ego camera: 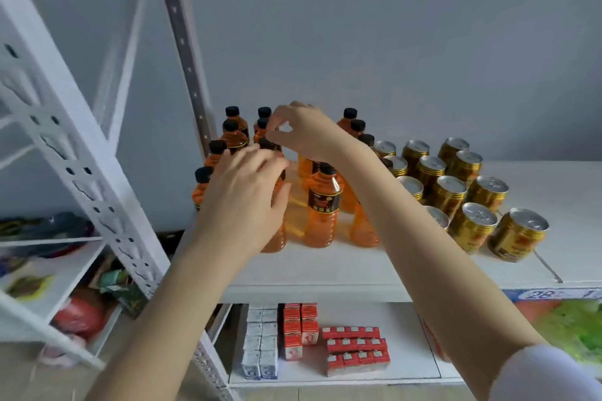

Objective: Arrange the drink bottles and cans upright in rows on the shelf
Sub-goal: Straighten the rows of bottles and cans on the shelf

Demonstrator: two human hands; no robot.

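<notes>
So the orange bottles (322, 205) stand in rows on the shelf's (358, 267) left side, with the gold cans (472, 225) just beside them. The right hand (306, 133) pinches one black cap (265, 142) in its fingers (279, 117). The left hand (244, 192) hides another bottle, so I can't tell if it's actually gripping it.

Front edge of shelf (358, 267), right end: blue-and-white strip (553, 295) carries the number "28" in blue. Further right a stroke like "1", cut by the frame edge, uncertain.

Front bottle (322, 205): dark label band, one row of gold Chinese characters. The last reads 王; the others are too blurred. Small gold emblem above them, illegible.

Cans (472, 225): gold sides with red marks and dark print, none readable.

Lower shelf (407, 335): red boxes (356, 348) and white boxes (260, 335) bear small printed panels, too small to read.
</notes>
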